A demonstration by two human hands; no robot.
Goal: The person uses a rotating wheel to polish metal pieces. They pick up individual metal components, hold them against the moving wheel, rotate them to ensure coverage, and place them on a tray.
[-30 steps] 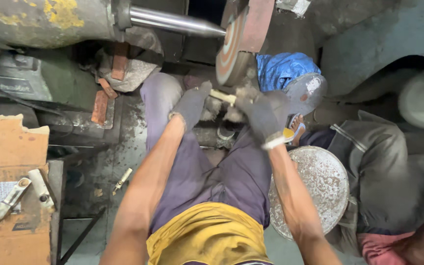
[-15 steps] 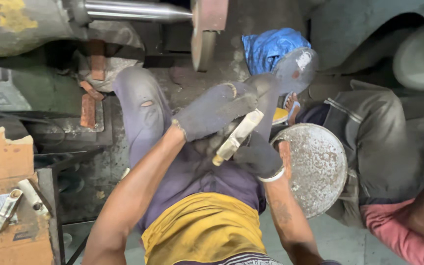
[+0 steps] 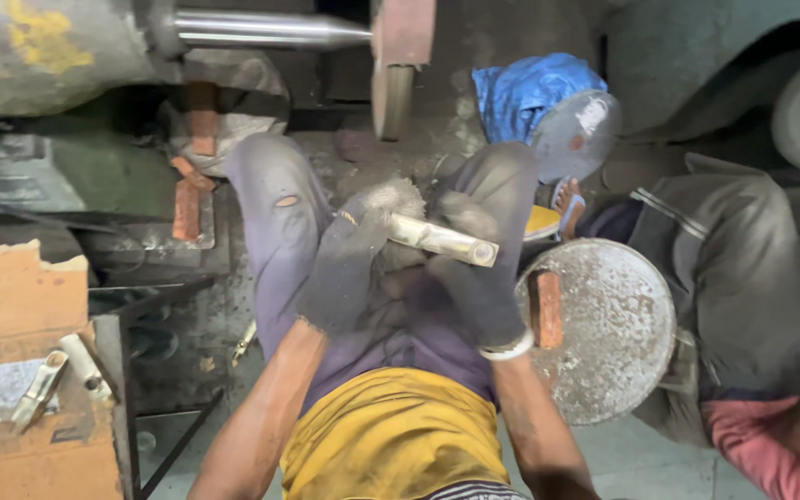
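Both my hands wear dark dusty gloves and hold one pale brass-coloured metal piece [image 3: 443, 240] over my lap. My left hand [image 3: 349, 264] grips its left end, near a tuft of grey fibre. My right hand [image 3: 476, 278] holds it from below at the right end. A reddish grinding wheel [image 3: 398, 63] on a steel shaft [image 3: 266, 28] spins above, clear of the piece. My legs in purple-grey trousers stretch toward the machine.
A round dusty metal disc [image 3: 608, 324] with a red-brown block [image 3: 546, 308] lies right of my lap. Another person in grey clothes sits at the right. A blue cloth [image 3: 520, 88] lies beyond. A cardboard box [image 3: 20, 370] with metal parts stands at left.
My hands have drawn the metal piece back from the wheel and down to my lap. The piece now lies roughly level between both hands.
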